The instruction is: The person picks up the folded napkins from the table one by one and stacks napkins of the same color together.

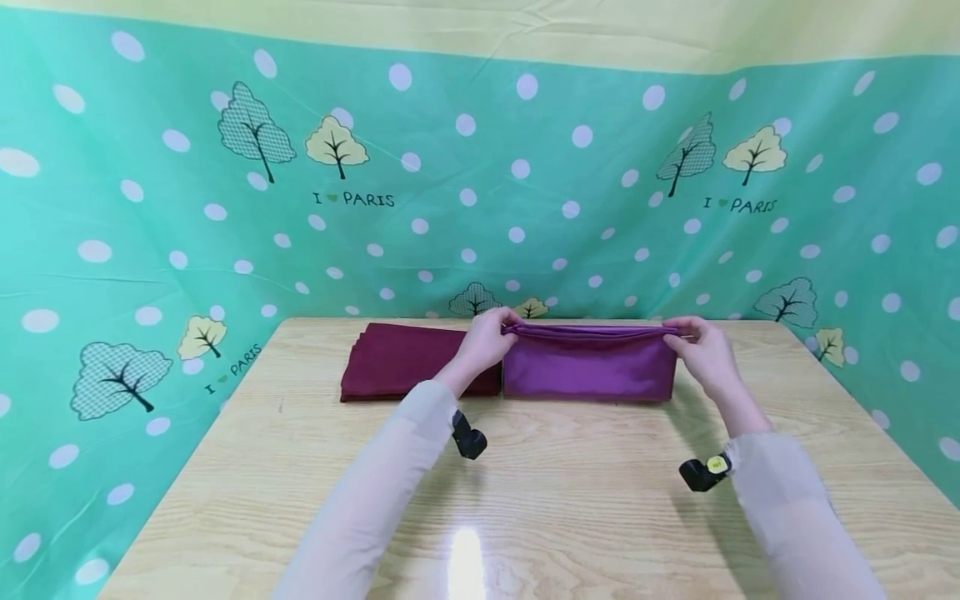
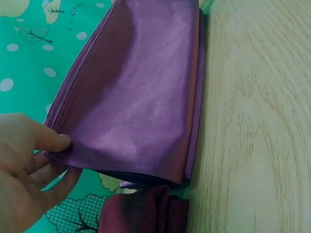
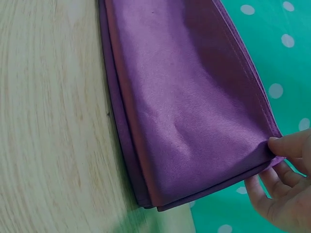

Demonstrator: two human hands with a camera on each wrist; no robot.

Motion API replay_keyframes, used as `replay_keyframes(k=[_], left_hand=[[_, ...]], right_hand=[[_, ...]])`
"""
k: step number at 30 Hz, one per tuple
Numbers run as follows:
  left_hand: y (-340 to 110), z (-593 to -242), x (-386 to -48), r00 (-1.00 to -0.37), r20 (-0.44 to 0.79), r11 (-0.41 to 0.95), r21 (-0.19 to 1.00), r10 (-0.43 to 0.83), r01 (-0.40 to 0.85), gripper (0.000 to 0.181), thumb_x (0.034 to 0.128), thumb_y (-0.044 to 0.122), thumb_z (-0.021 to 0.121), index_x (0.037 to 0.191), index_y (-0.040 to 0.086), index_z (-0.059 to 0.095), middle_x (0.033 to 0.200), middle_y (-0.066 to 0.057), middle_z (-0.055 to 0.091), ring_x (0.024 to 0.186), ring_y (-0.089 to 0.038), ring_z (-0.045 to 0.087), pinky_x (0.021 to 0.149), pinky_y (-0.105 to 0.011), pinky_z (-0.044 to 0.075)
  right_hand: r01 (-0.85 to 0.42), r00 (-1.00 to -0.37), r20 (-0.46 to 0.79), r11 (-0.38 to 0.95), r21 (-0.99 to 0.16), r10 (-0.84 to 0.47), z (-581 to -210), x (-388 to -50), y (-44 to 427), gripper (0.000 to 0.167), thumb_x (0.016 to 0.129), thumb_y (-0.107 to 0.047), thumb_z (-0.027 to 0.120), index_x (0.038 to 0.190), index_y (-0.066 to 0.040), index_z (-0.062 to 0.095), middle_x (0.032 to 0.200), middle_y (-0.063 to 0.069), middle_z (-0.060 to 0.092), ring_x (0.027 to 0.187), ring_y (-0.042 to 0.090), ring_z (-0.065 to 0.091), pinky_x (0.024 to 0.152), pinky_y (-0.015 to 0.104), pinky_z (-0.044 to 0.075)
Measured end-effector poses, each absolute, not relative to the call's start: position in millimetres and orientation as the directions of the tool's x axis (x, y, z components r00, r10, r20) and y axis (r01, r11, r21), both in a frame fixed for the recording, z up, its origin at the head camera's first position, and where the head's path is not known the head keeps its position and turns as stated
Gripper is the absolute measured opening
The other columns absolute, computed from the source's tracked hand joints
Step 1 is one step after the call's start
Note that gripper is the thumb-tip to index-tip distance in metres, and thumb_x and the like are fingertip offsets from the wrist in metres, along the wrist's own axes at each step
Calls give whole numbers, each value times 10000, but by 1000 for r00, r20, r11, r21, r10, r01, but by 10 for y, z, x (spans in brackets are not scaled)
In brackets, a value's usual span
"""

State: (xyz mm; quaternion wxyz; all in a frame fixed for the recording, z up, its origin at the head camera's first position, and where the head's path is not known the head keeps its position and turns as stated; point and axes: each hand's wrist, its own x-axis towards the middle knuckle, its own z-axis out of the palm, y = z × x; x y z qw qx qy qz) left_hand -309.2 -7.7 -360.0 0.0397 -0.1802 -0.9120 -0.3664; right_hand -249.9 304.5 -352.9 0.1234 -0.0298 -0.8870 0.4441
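Note:
A folded purple cloth [image 1: 588,367] lies near the back edge of the table, its far edge lifted a little. My left hand [image 1: 486,340] pinches the far left corner between thumb and fingers; the left wrist view shows the thumb on top of the purple fabric [image 2: 146,97]. At the far right corner my right hand [image 1: 703,350] pinches the same edge, thumb above and fingers below, as the right wrist view shows. Beside it on the left lies a folded dark red cloth [image 1: 405,358] in several layers, partly hidden behind my left hand and forearm.
The wooden table [image 1: 570,500] spreads out in front of the cloths. Behind it hangs a green dotted curtain [image 1: 420,183] with printed trees, close to the table's back edge. Small black cameras [image 1: 470,442] are strapped to both wrists.

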Motion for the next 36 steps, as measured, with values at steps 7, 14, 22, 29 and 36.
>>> replay_keyframes(k=[7, 14, 22, 29, 36], left_hand=[[-64, -3641, -3143, -949, 191, 650, 693, 249, 310, 196, 856, 73, 605, 1043, 124, 631, 1052, -33, 633, 993, -177, 572, 826, -295, 473], [-35, -3673, -3203, -961, 178, 638, 720, 211, 273, 204, 847, 64, 611, 1041, 122, 636, 1030, -38, 638, 987, -188, 572, 835, -304, 470], [-4, -3743, -3282, -966, 166, 621, 741, 197, 254, 206, 840, 64, 616, 1036, 122, 642, 1017, -32, 653, 962, -184, 585, 830, -304, 467], [5, -3868, -3357, -973, 140, 581, 783, 181, 221, 196, 847, 72, 602, 1032, 122, 643, 1032, -35, 648, 947, -183, 585, 802, -298, 468], [26, -3942, -3394, -978, 127, 557, 806, 163, 198, 197, 849, 72, 597, 1033, 125, 646, 1048, -42, 644, 951, -193, 585, 797, -310, 471]], right_hand=[[-59, -971, 192, 631, -774, 145, -3537, -2567, 3029, 331, 927, -119, 489, 1205, 59, 512, 1120, 235, 532, 960, 255, 527, 633, 86, 414], [-61, -970, 199, 649, -758, 140, -3532, -2627, 3019, 324, 920, -91, 490, 1196, 76, 514, 1106, 272, 540, 986, 336, 522, 625, 117, 396], [-46, -973, 184, 660, -750, 142, -3590, -2677, 3041, 337, 921, -84, 475, 1213, 84, 492, 1108, 286, 540, 983, 333, 518, 642, 140, 396], [-17, -972, 168, 663, -748, 165, -3659, -2745, 3040, 331, 921, -85, 473, 1217, 62, 501, 1132, 270, 539, 997, 323, 507, 692, 204, 395], [23, -968, 140, 635, -772, 206, -3744, -2811, 3045, 343, 922, -87, 478, 1242, 34, 495, 1165, 254, 532, 1032, 316, 494, 768, 255, 397]])
